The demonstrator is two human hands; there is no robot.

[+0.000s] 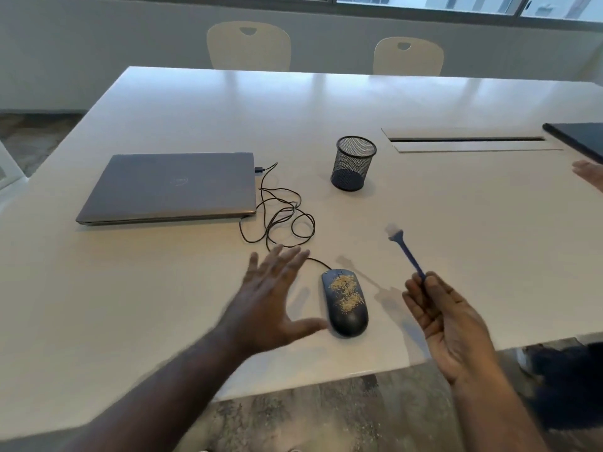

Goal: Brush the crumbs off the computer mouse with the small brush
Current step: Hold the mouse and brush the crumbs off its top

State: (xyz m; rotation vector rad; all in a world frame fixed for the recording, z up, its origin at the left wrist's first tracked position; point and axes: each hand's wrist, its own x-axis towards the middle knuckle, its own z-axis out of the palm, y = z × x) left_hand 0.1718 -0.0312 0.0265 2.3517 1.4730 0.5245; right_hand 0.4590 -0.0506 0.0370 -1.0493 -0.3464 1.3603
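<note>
A dark computer mouse [345, 305] lies on the white table [456, 223] near its front edge, with tan crumbs [346, 292] scattered over its top. Its thin black cable [280, 216] loops back to a closed grey laptop [169, 187]. My left hand [270, 298] hovers just left of the mouse, fingers spread and straight, holding nothing. My right hand [447, 318] is to the right of the mouse, palm up, pinching the lower end of a small blue brush [406, 252]. The brush's white bristles point up and away, above the table.
A black mesh pen cup [354, 163] stands behind the mouse. A cable slot [466, 140] is cut into the table at back right, beside a dark flat object [577, 138]. Another person's hand [590, 174] shows at the right edge. Two pale chairs [249, 45] stand beyond the table.
</note>
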